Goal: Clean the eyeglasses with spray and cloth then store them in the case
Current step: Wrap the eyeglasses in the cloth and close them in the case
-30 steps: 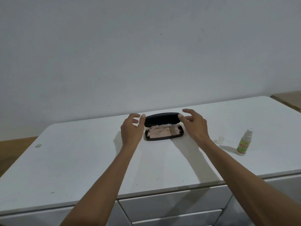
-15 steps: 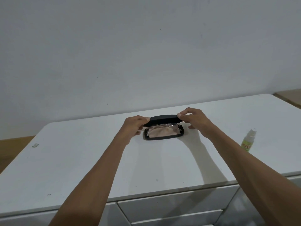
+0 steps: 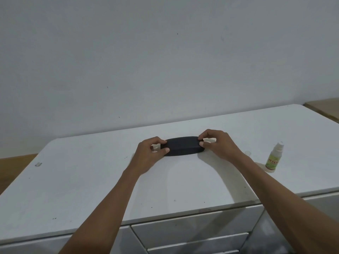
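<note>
The black eyeglass case lies closed on the white cabinet top, near its back middle. My left hand pinches the case's left end between thumb and fingers. My right hand pinches its right end the same way. The glasses and the pinkish cloth are hidden inside the case. A small spray bottle with a green label stands upright to the right, apart from my hands, with its clear cap lying beside it.
A small pale scrap lies near the left edge of the cabinet top. Drawer fronts run below the front edge. A grey wall rises behind, and a wooden surface shows at far right.
The case lid was standing open over the cloth and glasses. Both hands took its ends and pressed it down, and the case is now closed.
</note>
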The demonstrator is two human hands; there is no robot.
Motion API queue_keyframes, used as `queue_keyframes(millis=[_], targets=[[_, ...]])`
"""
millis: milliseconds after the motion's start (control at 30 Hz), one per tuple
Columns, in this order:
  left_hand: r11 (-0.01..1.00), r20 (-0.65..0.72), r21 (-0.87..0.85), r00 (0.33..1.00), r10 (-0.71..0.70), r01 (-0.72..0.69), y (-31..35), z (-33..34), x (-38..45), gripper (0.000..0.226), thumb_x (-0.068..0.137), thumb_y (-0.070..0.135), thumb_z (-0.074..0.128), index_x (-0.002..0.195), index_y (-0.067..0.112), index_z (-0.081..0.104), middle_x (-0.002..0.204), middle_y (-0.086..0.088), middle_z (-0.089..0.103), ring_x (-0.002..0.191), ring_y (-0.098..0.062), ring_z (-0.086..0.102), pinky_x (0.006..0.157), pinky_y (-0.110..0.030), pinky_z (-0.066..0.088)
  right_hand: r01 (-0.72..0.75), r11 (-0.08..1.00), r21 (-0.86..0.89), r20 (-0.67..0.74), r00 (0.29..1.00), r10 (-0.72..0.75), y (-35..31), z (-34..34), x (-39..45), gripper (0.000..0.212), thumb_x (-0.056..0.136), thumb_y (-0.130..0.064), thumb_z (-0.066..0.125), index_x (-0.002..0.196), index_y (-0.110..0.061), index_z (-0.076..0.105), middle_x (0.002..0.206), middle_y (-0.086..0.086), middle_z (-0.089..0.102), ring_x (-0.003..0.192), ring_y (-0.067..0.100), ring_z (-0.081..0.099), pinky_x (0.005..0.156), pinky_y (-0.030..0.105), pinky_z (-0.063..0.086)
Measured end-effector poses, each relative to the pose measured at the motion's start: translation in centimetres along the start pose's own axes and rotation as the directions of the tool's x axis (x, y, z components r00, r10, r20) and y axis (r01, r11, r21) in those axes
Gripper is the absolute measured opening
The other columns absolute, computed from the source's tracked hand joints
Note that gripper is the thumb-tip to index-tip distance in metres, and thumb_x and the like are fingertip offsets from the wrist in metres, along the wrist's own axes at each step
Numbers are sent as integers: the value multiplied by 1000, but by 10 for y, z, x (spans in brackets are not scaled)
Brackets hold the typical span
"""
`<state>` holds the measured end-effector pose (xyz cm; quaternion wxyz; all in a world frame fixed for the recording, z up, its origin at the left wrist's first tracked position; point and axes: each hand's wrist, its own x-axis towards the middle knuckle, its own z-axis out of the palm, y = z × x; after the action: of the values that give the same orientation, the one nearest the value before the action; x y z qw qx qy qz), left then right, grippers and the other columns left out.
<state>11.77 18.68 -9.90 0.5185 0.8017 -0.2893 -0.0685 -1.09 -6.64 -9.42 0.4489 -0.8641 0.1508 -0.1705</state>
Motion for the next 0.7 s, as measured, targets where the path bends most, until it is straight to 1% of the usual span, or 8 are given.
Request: queue_keyframes(millis=[100,167,233,333,400,467,600,700], targets=[[996,39,78,999,32,-35,1,1,-2,34,77,28,87,106,34,71,111,17,69,101,-5,62,87,-20,50,44,998,-48,38,998,-42,-3,4,-7,26,83,-28,81,107,-34,71,109,-16,72,104,8,65,84,25,46],[994,34,73,997,74,-76,1,6,-4,44,76,23,89,115,32,72,114,16,70,105,-6,63,92,-21,50,80,989,-128,48,996,-74,-6,11,-12,43,77,-35,85,118,-35,69,111,-12,72,100,12,66,88,30,51],[995,-3,47,996,86,-86,2,12,-5,49,75,18,89,121,24,73,117,9,72,106,-6,65,90,-18,50,92,976,-196,-10,995,-96,-8,21,-16,51,77,-36,86,124,-31,67,112,-8,71,99,15,64,85,30,49],[998,-48,8,997,68,-67,2,19,-5,51,74,10,89,122,14,73,117,0,73,103,-11,67,87,-12,51,79,970,-228,-98,990,-104,-7,34,-19,51,81,-30,83,130,-27,67,119,-4,71,106,18,64,84,24,41],[999,-68,-21,997,40,-41,3,20,-3,52,72,7,90,121,12,74,116,-3,73,103,-17,70,92,-21,56,61,976,-207,-115,990,-86,-6,38,-19,50,82,-26,81,130,-25,67,122,-3,71,107,17,62,84,22,39],[999,-87,-31,996,24,-26,2,20,1,53,71,5,90,121,12,74,114,-5,74,100,-20,72,91,-26,59,57,980,-190,-119,990,-81,-7,39,-15,48,83,-24,81,129,-23,68,122,-1,71,105,17,61,85,23,40],[998,-166,-63,986,16,-27,3,20,22,53,69,1,91,119,6,75,110,-7,74,88,-14,73,74,-11,57,49,985,-164,-144,987,-73,-13,40,11,47,84,-19,81,129,-18,68,121,2,71,108,23,63,91,31,48],[999,-219,-53,976,2,-14,0,19,50,52,68,6,92,117,10,76,108,-5,75,94,-20,73,79,-19,61,25,990,-142,-166,985,-49,-16,46,40,45,85,-19,80,128,-17,67,117,3,71,106,23,63,90,31,49]])
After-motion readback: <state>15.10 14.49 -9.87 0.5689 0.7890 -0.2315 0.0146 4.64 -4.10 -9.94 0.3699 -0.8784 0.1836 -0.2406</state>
